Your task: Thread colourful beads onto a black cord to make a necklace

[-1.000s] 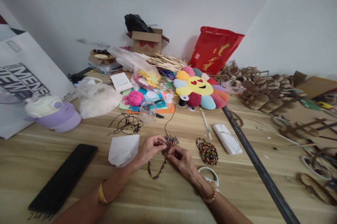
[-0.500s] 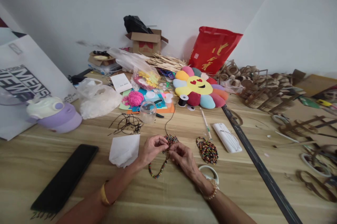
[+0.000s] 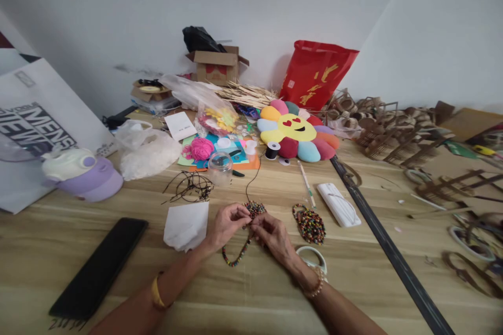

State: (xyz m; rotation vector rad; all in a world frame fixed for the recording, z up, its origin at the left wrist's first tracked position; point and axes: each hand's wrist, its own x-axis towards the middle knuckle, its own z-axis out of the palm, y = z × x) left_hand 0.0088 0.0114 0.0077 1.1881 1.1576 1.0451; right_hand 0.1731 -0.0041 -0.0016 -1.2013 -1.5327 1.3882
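My left hand (image 3: 231, 224) and my right hand (image 3: 273, 235) meet fingertip to fingertip over the wooden table, both pinched at the end of a beaded strand. The strand of multicoloured beads (image 3: 234, 263) hangs in a loop below my fingers. Just behind them lies a pile of similar beads (image 3: 256, 209), partly covered by my hands. A thin black cord (image 3: 252, 180) runs from there back to a black spool (image 3: 272, 151). Right of my right hand is a second heap of beaded strands (image 3: 309, 226). What exactly sits between the fingertips is too small to tell.
White paper (image 3: 186, 226) and a black phone-like slab (image 3: 100, 267) lie to the left, with tangled black cords (image 3: 190, 186) and a clear jar (image 3: 220, 168) behind. On the right are a tape roll (image 3: 312, 257), a white case (image 3: 338, 205) and a black strip (image 3: 387, 240).
The view has shifted very slightly. Both hands keep nearly the same place and pinch on the strand.
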